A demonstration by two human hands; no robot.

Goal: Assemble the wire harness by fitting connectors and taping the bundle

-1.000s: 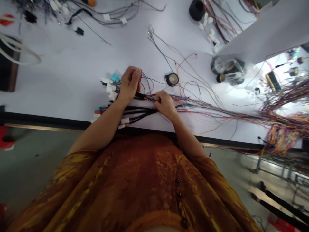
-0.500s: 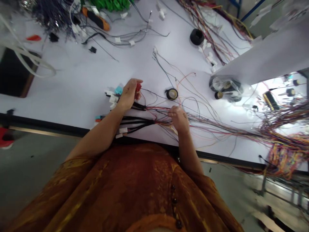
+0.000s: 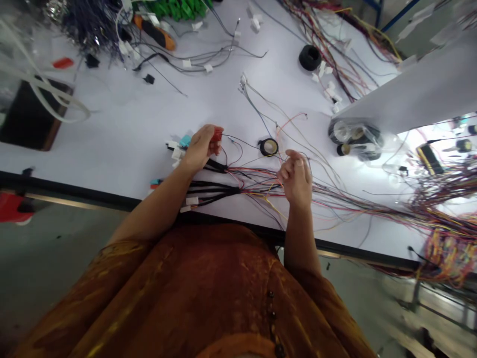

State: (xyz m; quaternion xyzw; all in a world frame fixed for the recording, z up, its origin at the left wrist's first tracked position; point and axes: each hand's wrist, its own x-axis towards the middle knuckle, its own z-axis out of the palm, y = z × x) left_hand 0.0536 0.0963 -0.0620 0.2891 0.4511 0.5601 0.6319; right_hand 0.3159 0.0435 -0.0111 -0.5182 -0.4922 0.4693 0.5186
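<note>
My left hand (image 3: 201,148) is closed around a red connector (image 3: 217,133), with thin wires leaving its right side. To the right, my right hand (image 3: 297,180) hovers over the wire bundle (image 3: 335,195), its fingers curled together; whether a wire is between them I cannot make out. Black-wrapped branches (image 3: 214,189) of the harness run under and beside my left forearm, ending in white connectors (image 3: 192,201) and a light-blue connector (image 3: 185,141). A roll of black tape (image 3: 269,147) lies between my hands, slightly farther back.
At the back left are an orange-and-black tool (image 3: 154,32), green connectors (image 3: 175,7) and dark wires. A dark phone-like slab (image 3: 32,114) lies at left. Bagged tape rolls (image 3: 356,138) stand beside a white panel (image 3: 406,84). The table's black edge (image 3: 74,188) runs in front of me.
My right hand has moved right along the wires and turned, fingers now pointing up and left. My left hand stays at the red connector. The whole view has shifted slightly.
</note>
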